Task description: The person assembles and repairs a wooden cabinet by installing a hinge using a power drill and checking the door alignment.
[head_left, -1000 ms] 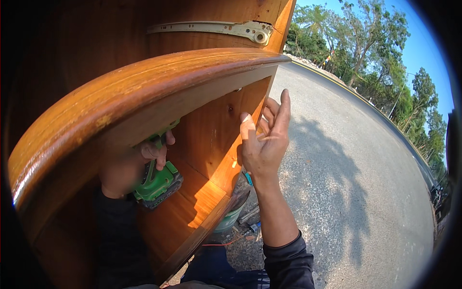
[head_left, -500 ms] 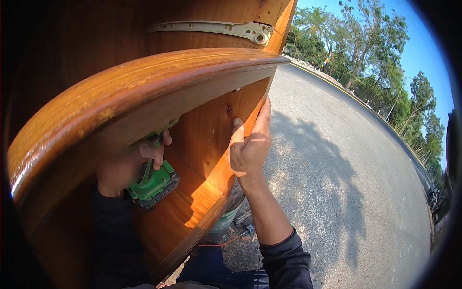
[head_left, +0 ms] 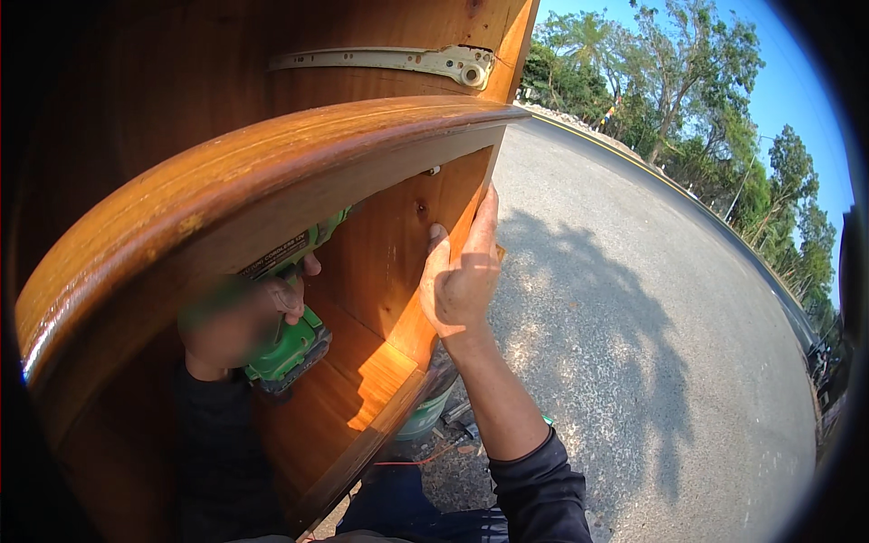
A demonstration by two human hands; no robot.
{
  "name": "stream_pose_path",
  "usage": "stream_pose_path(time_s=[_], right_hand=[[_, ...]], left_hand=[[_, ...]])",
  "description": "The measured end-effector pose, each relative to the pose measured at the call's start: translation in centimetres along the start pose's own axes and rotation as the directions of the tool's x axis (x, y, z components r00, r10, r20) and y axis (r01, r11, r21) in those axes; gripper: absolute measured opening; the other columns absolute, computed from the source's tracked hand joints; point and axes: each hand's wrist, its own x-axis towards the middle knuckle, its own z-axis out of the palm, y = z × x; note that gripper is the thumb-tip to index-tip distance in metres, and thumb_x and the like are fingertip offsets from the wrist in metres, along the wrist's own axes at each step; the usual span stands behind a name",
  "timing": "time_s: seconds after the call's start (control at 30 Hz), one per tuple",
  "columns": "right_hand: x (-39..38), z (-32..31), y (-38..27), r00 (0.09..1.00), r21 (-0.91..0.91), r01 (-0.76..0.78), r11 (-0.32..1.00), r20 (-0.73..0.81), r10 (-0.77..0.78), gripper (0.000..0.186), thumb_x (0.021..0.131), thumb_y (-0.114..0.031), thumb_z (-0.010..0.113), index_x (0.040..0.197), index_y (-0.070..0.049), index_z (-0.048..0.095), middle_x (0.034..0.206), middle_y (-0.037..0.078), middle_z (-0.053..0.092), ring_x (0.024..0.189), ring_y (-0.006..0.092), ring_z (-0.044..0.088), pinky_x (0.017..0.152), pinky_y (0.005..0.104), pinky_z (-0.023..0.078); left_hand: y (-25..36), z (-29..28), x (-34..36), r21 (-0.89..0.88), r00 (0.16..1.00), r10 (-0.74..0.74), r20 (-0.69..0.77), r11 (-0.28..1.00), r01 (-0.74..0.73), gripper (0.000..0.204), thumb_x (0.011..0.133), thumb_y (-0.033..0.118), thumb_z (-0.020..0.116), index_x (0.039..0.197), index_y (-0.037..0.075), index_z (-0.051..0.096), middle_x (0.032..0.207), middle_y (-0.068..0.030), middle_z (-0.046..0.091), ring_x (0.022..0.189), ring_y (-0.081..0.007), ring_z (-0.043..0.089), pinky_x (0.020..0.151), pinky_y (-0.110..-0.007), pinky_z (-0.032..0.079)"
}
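Observation:
Inside a varnished wooden cabinet, under its curved shelf edge [head_left: 208, 201], my left hand [head_left: 237, 317] is wrapped round the handle of a green cordless drill [head_left: 294, 348]. The drill's battery hangs below the hand, and its body slants up to the right toward the side panel [head_left: 398, 262]. The shelf hides its front tip. My right hand [head_left: 460, 285] grips the front edge of that panel, thumb on the inner face and fingers round the outside. Near the panel's top, a small white fitting [head_left: 434, 170] sits just under the shelf.
A cream metal drawer runner [head_left: 398, 61] is fixed to the panel above the shelf. Below the cabinet's bottom rail [head_left: 367, 452] stand a bucket [head_left: 425, 416] and an orange cord [head_left: 407, 462]. Grey paving [head_left: 588, 344] stretches right toward a road and trees [head_left: 688, 90].
More of the drill's body shows below the shelf, and its battery has shifted slightly left. The cabinet's upper right and my right hand appear a little further left; the grip stays the same.

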Motion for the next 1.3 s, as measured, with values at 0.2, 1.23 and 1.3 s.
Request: stream_pose_path(time_s=[0.2,1.23,1.3], right_hand=[[0.0,0.2,0.1,1.000,-0.014,0.008,1.000,0.014,-0.008,0.075,0.086,0.004,0.060,0.151,0.011,0.023,0.144,0.037,0.043,0.126,0.0464,0.054,0.105,0.0433,0.047],[0.1,0.1,0.1,1.000,-0.011,0.026,1.000,0.007,-0.026,0.076,0.086,0.005,0.061,0.151,0.011,0.022,0.143,0.038,0.043,0.125,0.0467,0.056,0.103,0.0433,0.049],[0.1,0.0,0.1,1.000,-0.017,0.020,1.000,0.008,-0.020,0.077,0.086,0.005,0.061,0.152,0.011,0.021,0.143,0.039,0.043,0.125,0.0473,0.055,0.104,0.0435,0.049]], left_hand=[[0.1,0.0,-0.1,0.007,1.000,0.012,-0.001,1.000,-0.012,0.041,0.084,0.012,0.076,0.119,-0.005,0.061,0.104,-0.0178,0.064,0.066,-0.0142,0.060,0.061,-0.028,0.053],[0.5,0.2,-0.2,0.000,1.000,0.007,-0.028,1.000,-0.007,0.039,0.082,0.015,0.077,0.113,-0.004,0.064,0.102,-0.0175,0.063,0.067,-0.0143,0.060,0.060,-0.027,0.051],[0.3,0.1,-0.2,-0.054,0.999,-0.026,-0.046,0.998,0.023,0.041,0.080,0.014,0.079,0.114,-0.004,0.064,0.101,-0.0169,0.063,0.066,-0.0138,0.060,0.061,-0.027,0.052]])
